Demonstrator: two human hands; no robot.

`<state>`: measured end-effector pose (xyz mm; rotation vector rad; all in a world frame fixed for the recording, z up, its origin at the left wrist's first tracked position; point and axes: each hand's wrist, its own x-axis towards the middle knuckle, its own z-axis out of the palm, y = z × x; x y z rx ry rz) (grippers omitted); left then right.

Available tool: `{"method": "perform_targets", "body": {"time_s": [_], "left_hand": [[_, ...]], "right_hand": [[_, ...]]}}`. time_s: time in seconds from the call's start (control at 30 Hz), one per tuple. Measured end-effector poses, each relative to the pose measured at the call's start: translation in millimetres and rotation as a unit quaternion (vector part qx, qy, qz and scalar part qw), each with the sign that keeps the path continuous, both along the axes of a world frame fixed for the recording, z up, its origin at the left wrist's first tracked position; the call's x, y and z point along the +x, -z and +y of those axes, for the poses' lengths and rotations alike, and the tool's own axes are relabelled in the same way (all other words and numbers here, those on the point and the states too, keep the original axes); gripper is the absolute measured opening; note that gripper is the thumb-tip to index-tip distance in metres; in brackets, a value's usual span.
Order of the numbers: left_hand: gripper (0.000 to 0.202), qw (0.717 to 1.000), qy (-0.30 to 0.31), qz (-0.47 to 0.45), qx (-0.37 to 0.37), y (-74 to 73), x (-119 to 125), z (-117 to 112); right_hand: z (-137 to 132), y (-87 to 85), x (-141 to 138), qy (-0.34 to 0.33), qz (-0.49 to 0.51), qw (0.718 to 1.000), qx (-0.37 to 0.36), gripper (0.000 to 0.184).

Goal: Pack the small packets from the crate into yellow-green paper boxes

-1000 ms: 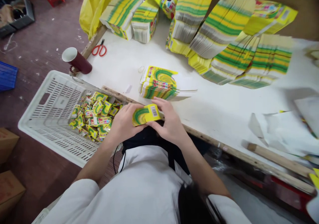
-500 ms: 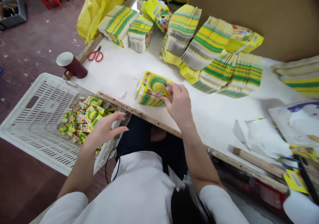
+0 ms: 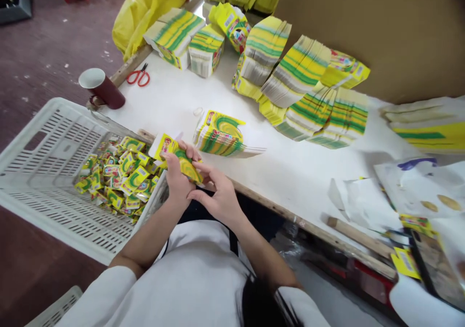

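Looking down from the head camera, the person's left hand [image 3: 178, 180] grips a yellow-and-green carton [image 3: 186, 165], thumb across its printed face and fingers behind. The carton is tilted in front of the body, near the table [image 3: 294, 160] edge and beside the white basket [image 3: 65, 148]. The right hand [image 3: 221, 197] has its fingertips at the carton's lower end, its thumb apart from them; whether those fingers pinch the card, I cannot tell.

The carton looks like thin card, so a hard press from the left thumb could crease or buckle it. A loose left grip, with the right fingers pushing on the end, could tip it out towards the basket, among the small boxes [image 3: 127, 177] there. Just beyond the hands, a stack of flat cartons [image 3: 221, 135] lies on the table with pale flaps jutting to the right; a knuckle or forearm brushing those flaps could fan the pile. The mug [image 3: 111, 93] and scissors [image 3: 140, 71] seem far enough off to be safe.
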<state>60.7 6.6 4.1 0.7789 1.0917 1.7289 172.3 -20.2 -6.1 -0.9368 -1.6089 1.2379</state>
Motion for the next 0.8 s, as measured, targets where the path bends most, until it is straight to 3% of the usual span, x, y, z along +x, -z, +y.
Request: {"method": "perform_targets", "body": {"time_s": [0.1,0.2,0.27,0.33,0.4,0.5,0.53,0.6,0.67,0.73,0.8], "left_hand": [[0.069,0.999,0.023,0.024,-0.022,16.5,-7.2,-7.3],[0.046,0.996,0.002,0.083,-0.04,29.6,-20.0,-15.9],[0.03,0.99,0.026,0.131,-0.051,28.6,-35.1,-19.1],[0.035,0.976,0.111,0.18,-0.045,18.3,-54.3,-19.9],[0.065,0.954,0.195,0.228,-0.008,2.7,-71.3,-19.8],[0.111,0.898,0.262,0.351,0.027,-15.9,-77.5,-21.3],[0.114,0.87,0.282,0.404,0.015,-18.1,-73.2,-22.3],[0.099,0.824,0.302,0.48,-0.025,-16.2,-59.2,-24.8],[0.078,0.808,0.283,0.515,-0.054,-8.8,-44.5,-27.8],[0.072,0.807,0.243,0.535,-0.054,-0.7,-34.6,-31.2],[0.078,0.806,0.208,0.554,-0.023,5.2,-29.6,-34.8]], "right_hand": [[10.5,2.3,11.5,0.066,-0.052,0.995,0.053,0.029],[17.0,2.8,29.9,0.087,-0.091,0.988,0.092,0.022],[18.3,2.8,42.8,0.079,-0.107,0.985,0.106,0.022],[18.8,2.8,54.6,0.075,-0.137,0.98,0.124,0.025],[19.3,2.2,63.0,0.082,-0.188,0.965,0.161,0.029],[18.0,0.2,63.5,0.07,-0.249,0.939,0.228,0.035],[16.5,-0.6,60.2,0.056,-0.251,0.935,0.243,0.037],[12.1,-0.9,50.3,0.053,-0.223,0.94,0.254,0.04],[7.5,1.7,39.6,0.114,-0.16,0.954,0.228,0.047],[4.0,7.8,30.8,0.177,-0.082,0.969,0.148,0.067],[2.1,15.8,24.4,0.159,-0.011,0.987,0.036,0.069]]}}
